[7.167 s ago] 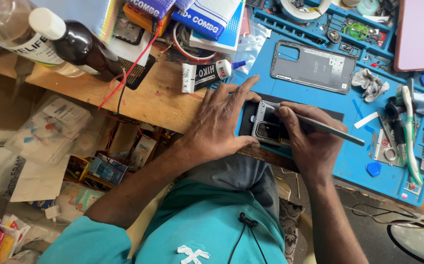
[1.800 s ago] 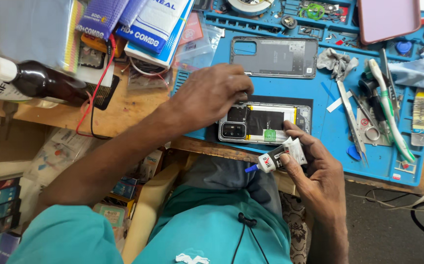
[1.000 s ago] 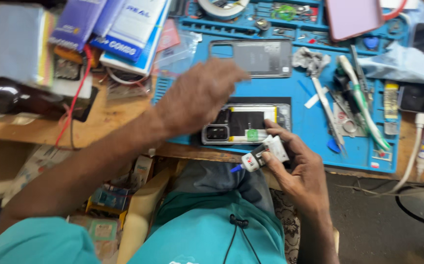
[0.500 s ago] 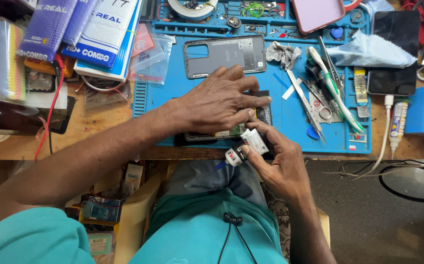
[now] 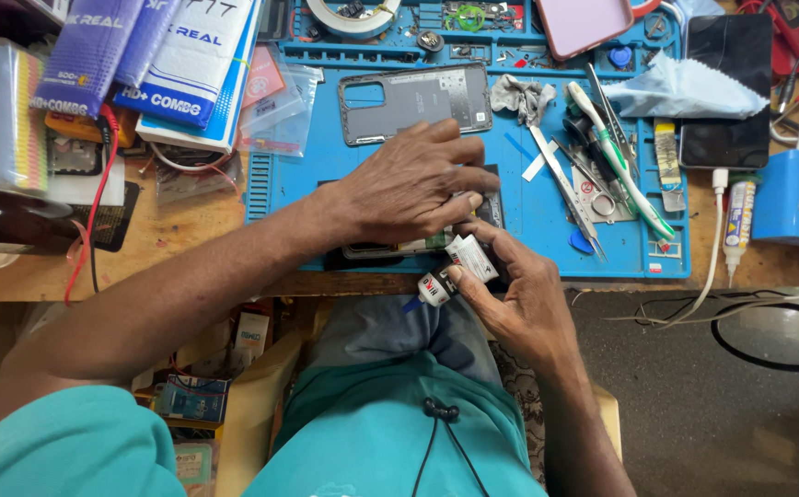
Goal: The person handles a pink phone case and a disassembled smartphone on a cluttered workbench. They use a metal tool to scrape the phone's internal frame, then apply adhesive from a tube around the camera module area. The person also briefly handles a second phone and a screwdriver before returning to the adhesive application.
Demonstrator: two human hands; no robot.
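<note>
Pointing down-left: glue tube [image 5: 455, 269], diagonal axis.
</note>
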